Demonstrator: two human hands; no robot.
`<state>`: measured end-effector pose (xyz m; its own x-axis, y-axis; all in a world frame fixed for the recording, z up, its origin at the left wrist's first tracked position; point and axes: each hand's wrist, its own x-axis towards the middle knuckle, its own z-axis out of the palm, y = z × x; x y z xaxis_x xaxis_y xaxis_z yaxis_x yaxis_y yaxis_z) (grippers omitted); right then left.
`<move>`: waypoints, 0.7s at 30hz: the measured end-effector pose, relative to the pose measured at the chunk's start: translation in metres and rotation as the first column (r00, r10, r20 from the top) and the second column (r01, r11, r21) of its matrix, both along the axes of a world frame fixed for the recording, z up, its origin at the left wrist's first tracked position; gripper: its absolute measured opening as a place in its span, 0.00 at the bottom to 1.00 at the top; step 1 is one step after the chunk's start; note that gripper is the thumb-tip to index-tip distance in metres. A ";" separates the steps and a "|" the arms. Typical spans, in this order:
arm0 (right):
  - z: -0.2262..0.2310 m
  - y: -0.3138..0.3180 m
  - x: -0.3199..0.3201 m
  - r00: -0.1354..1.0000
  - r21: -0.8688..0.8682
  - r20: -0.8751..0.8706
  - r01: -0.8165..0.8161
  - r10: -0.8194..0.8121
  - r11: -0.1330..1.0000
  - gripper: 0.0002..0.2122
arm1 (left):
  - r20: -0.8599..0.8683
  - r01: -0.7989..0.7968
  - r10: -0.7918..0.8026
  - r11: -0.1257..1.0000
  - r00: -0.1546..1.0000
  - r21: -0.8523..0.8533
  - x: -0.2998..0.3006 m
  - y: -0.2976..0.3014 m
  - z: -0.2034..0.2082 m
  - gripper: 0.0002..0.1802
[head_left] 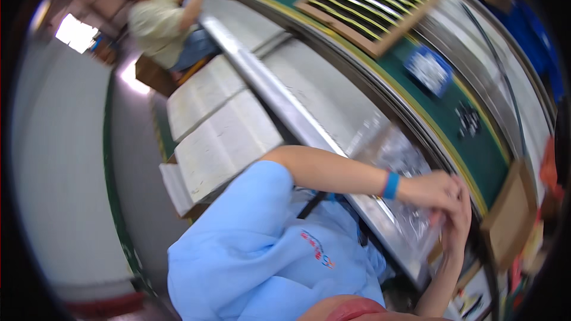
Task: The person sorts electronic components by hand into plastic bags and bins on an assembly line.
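Observation:
My left hand [433, 192], with a blue band [391, 185] on its wrist, reaches across to the right over a metal-edged bench. Its fingers are curled in and meet my right hand [458, 217], which comes up from the lower edge. Both hands are closed against each other, and whatever lies between the fingers is hidden and blurred. Just beneath them, a crumpled clear plastic bag [410, 223] spreads over the bench. More clear plastic [389, 148] lies beyond my left forearm, with small contents I cannot make out.
Beyond the bench runs a green conveyor belt [485, 169] carrying a cardboard tray of dark strips [372, 3], a blue bin of white parts [429, 70] and small dark pieces [468, 120]. White-covered boxes [223, 145] stand left; a cardboard box [510, 217] right. A co-worker [159, 27] sits far left.

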<state>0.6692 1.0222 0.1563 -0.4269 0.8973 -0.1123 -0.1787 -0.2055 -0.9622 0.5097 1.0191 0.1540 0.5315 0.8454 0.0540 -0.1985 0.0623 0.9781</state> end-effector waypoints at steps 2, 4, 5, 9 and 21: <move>0.007 -0.005 -0.006 1.000 0.059 -0.024 0.019 -0.018 0.998 0.31 | 0.006 -0.025 0.025 1.000 1.000 0.009 0.003 -0.001 0.001 0.17; 0.005 0.000 0.008 0.998 0.104 -0.015 -0.064 0.066 0.993 0.30 | -0.013 -0.072 0.073 0.995 0.997 0.063 0.009 0.002 -0.003 0.15; 0.018 -0.008 -0.011 0.995 0.089 -0.028 0.100 -0.098 0.991 0.28 | -0.023 -0.145 0.152 0.971 0.988 0.190 0.015 0.005 -0.019 0.16; 0.023 -0.004 -0.007 0.992 0.290 0.062 0.083 -0.106 0.953 0.27 | -0.062 -0.076 0.084 0.991 0.995 0.114 0.004 -0.006 0.011 0.17; 0.027 -0.007 0.002 0.927 0.492 0.327 -0.002 -0.183 0.871 0.22 | -0.091 -0.199 0.282 0.838 0.955 0.508 0.010 -0.006 0.016 0.16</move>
<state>0.6708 1.0147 0.1833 -0.3552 0.9106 0.2113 0.1949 0.2932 -0.9360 0.5198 1.0131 0.1700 0.3509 0.8331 0.4275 0.0123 -0.4606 0.8875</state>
